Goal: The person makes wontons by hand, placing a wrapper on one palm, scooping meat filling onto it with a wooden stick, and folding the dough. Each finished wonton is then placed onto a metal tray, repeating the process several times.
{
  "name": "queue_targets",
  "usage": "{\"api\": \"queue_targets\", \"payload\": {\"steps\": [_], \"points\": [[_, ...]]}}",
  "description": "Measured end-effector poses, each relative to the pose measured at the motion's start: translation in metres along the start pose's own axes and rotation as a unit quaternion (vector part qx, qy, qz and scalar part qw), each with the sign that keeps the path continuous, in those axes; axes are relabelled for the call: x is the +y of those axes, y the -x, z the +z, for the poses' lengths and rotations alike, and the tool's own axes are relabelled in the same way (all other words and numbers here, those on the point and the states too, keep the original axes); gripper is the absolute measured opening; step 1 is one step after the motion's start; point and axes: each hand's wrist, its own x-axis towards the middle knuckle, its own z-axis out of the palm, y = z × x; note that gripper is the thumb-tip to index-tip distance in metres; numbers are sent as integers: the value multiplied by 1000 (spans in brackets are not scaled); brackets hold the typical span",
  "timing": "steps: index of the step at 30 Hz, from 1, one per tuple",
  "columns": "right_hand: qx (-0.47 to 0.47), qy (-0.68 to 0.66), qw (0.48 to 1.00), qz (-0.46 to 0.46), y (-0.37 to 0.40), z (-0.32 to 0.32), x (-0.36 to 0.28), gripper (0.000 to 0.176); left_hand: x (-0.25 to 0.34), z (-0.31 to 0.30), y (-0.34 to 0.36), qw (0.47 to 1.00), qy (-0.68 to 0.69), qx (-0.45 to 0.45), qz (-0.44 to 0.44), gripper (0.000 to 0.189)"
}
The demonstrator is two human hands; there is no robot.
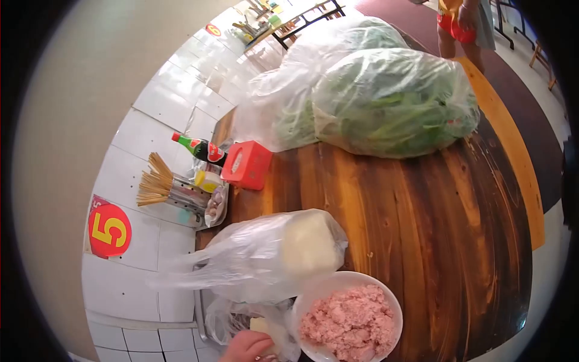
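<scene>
At the bottom edge, my left hand (248, 346) is partly in view, with its fingers curled together against a pale, flat stack of what look like dough wrappers (261, 326) in an open clear plastic bag (226, 318). The fingertips are closed at the edge of a wrapper; their undersides are hidden. Just right of the hand stands a white bowl (395, 301) heaped with pink minced meat (350, 323). Behind it lies a larger plastic bag (241, 256) around a pale block of stacked wrappers (309, 244). My right hand is out of view.
Two large bags of green vegetables (392, 102) fill the far end of the wooden table (422, 223). Along the tiled wall stand a red tissue box (247, 164), a sauce bottle (204, 149) and a holder of chopsticks (158, 180). A person (467, 24) stands beyond, upper right.
</scene>
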Motion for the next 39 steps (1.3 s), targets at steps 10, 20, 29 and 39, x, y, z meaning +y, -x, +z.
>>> {"api": "queue_targets", "payload": {"steps": [10, 20, 29, 39], "points": [[-44, 195, 927, -317, -71, -41, -209, 53, 2, -7, 16, 997, 66, 0, -32, 27], [-9, 348, 855, -384, 66, -163, -117, 38, -24, 37, 52, 968, 199, 92, -125, 36], [82, 294, 925, -227, 345, -109, -249, 19, 22, 28, 45, 449, 825, 243, -242, 17], [236, 511, 568, -601, 415, 47, -320, 22, 62, 13, 59, 262, 956, 113, -70, 48]]}}
